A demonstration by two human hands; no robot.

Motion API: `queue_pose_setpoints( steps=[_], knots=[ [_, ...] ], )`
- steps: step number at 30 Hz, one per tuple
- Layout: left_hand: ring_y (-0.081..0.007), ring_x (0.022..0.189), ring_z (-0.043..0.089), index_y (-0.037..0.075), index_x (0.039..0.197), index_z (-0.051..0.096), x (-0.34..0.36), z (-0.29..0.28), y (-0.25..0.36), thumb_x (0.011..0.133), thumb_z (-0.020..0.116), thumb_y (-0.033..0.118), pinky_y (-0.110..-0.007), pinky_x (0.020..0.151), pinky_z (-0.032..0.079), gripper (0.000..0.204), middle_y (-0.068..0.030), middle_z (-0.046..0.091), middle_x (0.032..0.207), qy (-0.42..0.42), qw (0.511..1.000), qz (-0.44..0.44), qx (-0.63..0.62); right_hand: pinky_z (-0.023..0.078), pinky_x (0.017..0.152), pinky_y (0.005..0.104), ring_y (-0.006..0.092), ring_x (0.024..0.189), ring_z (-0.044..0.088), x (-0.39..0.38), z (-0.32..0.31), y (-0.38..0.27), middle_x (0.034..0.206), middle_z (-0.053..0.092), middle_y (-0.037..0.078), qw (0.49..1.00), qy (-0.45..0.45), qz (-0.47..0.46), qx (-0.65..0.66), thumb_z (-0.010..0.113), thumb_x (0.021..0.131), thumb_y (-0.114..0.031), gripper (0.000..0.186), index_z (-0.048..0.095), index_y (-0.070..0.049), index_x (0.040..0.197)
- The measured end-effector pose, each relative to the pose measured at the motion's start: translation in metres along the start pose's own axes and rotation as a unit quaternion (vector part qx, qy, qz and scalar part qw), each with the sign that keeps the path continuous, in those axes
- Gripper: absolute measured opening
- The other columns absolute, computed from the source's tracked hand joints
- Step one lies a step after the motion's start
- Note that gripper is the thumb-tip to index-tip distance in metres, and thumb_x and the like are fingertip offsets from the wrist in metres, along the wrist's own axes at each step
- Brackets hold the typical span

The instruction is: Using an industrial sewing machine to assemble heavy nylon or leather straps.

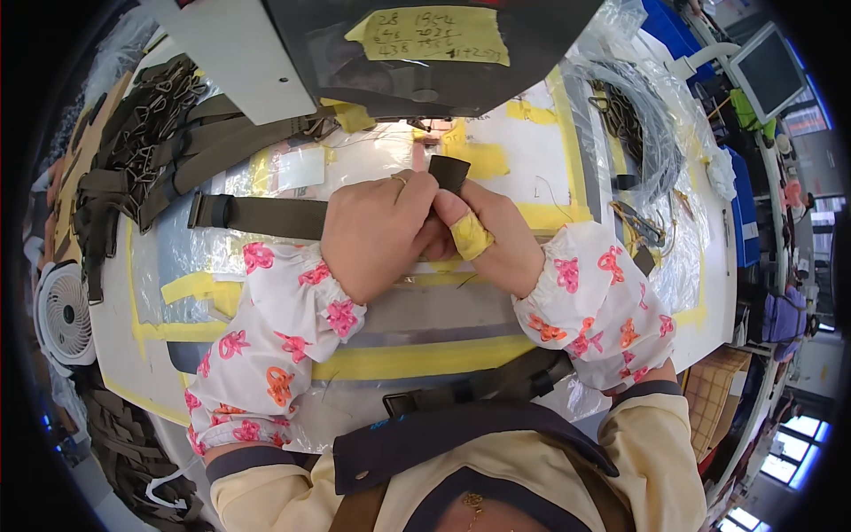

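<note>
My left hand (372, 230) is closed on an olive webbing strap (275, 215), its fingertips meeting my right hand at the middle of the bench. My right hand (496, 239), with yellow tape wrapped round its thumb, is also closed on the strap, whose short upright end (448, 173) sticks up above my fingers. The strap runs out leftward to a metal buckle and black keeper (213, 211). Just beyond my hands is the grey sewing machine head (425, 84) with a yellow note on it. My fingertips are partly hidden.
Piled straps with metal buckles (160, 124) lie at the back left, more hardware (620, 120) in clear plastic at the right, with snips (640, 222) below. Another strap (479, 381) lies along the front edge. A white fan (62, 315) stands left; a screen (767, 71) at upper right.
</note>
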State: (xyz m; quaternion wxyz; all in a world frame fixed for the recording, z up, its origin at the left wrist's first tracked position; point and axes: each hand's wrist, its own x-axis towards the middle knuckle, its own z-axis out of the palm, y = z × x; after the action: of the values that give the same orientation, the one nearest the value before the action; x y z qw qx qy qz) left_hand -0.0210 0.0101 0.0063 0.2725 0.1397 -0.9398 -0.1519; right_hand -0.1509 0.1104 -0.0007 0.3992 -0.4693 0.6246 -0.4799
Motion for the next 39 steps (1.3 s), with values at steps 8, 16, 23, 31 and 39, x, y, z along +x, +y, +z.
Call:
queue_pose_setpoints(
  steps=[8,16,23,31,39],
  knots=[
    [-0.0166,0.061,0.059,0.001,0.09,0.058,0.001,-0.01,-0.008,0.086,0.058,0.015,-0.027,0.056,0.044,0.014,-0.0095,0.061,0.07,-0.08,0.933,-0.204,-0.284,0.032,0.041,0.0228,0.0073,0.043,0.04,0.002,-0.012,-0.004,0.058,0.047,0.002,0.981,-0.081,0.095,0.152,0.042,0.096,-0.029,0.033,0.051,0.0,0.084],
    [-0.0195,0.063,0.061,0.0,0.099,0.06,-0.004,-0.01,-0.01,0.08,0.058,0.008,-0.028,0.056,0.047,0.021,-0.0101,0.064,0.08,-0.047,0.981,-0.064,-0.176,0.034,0.041,0.0207,0.006,0.044,0.044,-0.002,-0.003,-0.012,0.053,0.048,0.001,0.981,-0.04,0.122,0.145,0.046,0.094,-0.035,0.036,0.053,-0.002,0.08],
    [-0.0184,0.064,0.061,-0.003,0.105,0.057,-0.009,-0.009,0.008,0.069,0.056,0.008,-0.028,0.053,0.048,0.037,-0.0102,0.064,0.093,-0.033,0.966,0.136,0.216,0.035,0.04,0.0223,0.008,0.042,0.045,0.0,0.002,-0.008,0.057,0.05,0.003,0.985,-0.005,0.099,0.143,0.043,0.095,-0.031,0.035,0.053,-0.001,0.083],
    [-0.0166,0.055,0.058,0.0,0.088,0.061,-0.004,-0.01,-0.013,0.086,0.058,0.017,-0.028,0.053,0.044,0.017,-0.011,0.059,0.063,-0.097,0.929,-0.196,-0.299,0.043,0.042,0.0261,0.0138,0.046,0.056,-0.005,0.007,-0.006,0.061,0.054,0.007,0.996,0.022,0.063,0.066,0.045,0.095,-0.025,0.03,0.051,0.003,0.085],
    [-0.0121,0.055,0.054,-0.002,0.086,0.057,-0.004,-0.015,-0.019,0.087,0.057,0.014,-0.026,0.053,0.043,0.016,-0.0091,0.056,0.061,-0.131,0.886,-0.204,-0.395,0.046,0.046,0.0272,0.0139,0.05,0.058,-0.004,0.011,-0.004,0.065,0.057,0.01,0.996,0.013,0.029,0.086,0.045,0.094,-0.022,0.025,0.051,0.002,0.092]
  ],
)
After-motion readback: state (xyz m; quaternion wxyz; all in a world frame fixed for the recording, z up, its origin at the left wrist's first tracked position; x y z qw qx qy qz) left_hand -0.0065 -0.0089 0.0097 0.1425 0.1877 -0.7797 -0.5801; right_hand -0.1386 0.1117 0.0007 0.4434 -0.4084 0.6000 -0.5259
